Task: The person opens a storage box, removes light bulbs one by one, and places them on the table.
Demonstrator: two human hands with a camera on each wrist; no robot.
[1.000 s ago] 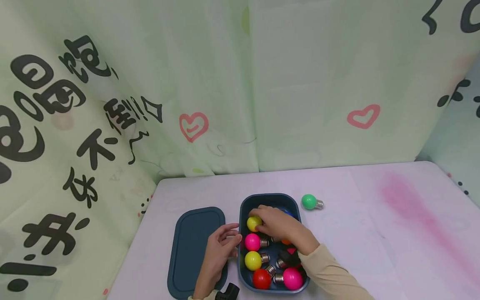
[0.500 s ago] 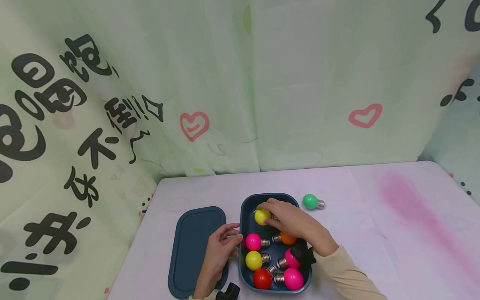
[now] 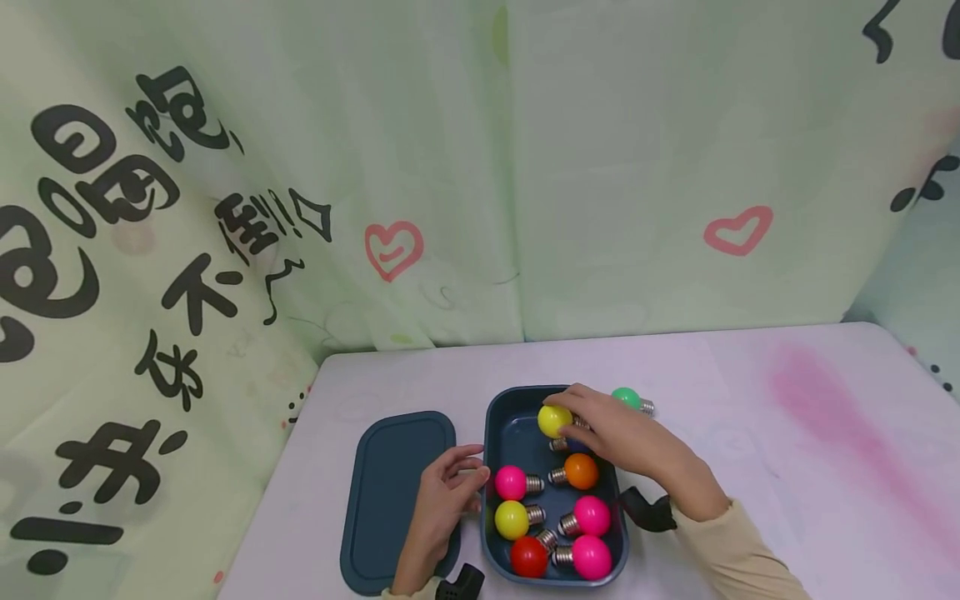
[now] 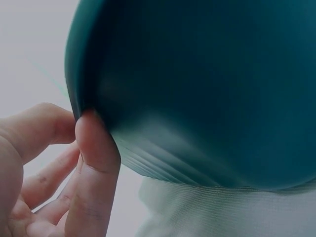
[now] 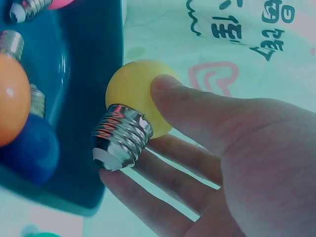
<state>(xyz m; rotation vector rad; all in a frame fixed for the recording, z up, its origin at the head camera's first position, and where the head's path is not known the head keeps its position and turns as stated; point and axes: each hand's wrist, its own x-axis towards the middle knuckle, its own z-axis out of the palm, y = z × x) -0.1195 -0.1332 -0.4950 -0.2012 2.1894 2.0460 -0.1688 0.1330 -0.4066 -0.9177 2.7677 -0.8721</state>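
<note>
My right hand [image 3: 622, 427] pinches a yellow light bulb [image 3: 554, 422] by its round glass, above the far right part of a dark blue box [image 3: 487, 542]. In the right wrist view the thumb lies on the glass of that yellow bulb [image 5: 133, 81], and its metal screw base points away from the palm. A blue bulb [image 5: 32, 150] and an orange bulb [image 3: 581, 472] lie in the box close by. At the box's left side my left hand [image 3: 446, 492] grips the rim, with thumb and finger on the box wall [image 4: 74, 64] in the left wrist view.
Several other bulbs lie in the near half of the box, including a red bulb [image 3: 528, 557] and a pink bulb [image 3: 592, 557]. A flat dark lid [image 3: 382, 500] lies left of the box. Beyond my right hand, a green bulb [image 3: 626, 397] rests on the table [image 3: 750, 467].
My right hand has carried the yellow bulb from the box's left side towards its far right corner. The left hand stays at the rim.
</note>
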